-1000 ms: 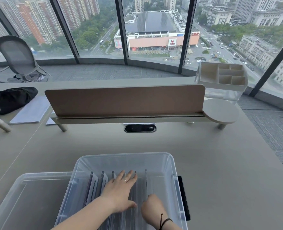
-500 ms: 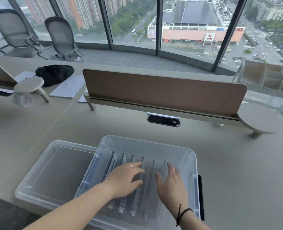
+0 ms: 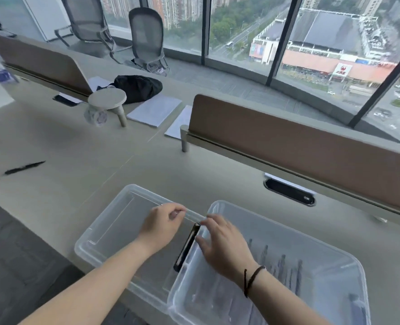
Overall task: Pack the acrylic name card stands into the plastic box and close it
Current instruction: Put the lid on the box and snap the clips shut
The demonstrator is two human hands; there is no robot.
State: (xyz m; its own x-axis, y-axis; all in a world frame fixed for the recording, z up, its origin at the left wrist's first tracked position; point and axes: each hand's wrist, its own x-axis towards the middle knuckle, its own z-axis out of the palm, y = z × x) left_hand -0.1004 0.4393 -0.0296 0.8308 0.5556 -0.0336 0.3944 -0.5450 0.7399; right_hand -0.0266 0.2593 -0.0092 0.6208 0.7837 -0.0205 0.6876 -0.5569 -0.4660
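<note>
Stands point(image 3: 281, 261) sit packed in the box point(image 3: 330, 259) at the desk's near edge. Left hand point(image 3: 162, 227) pinches the lid's point(image 3: 114, 228) far rim; right hand point(image 3: 224, 240) is open beside it. Closing begins: next, swing the lid over.

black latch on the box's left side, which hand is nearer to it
Right. The right hand has its fingers right beside the black latch, seemingly touching its top. The left hand is farther left, over the lid.
</note>
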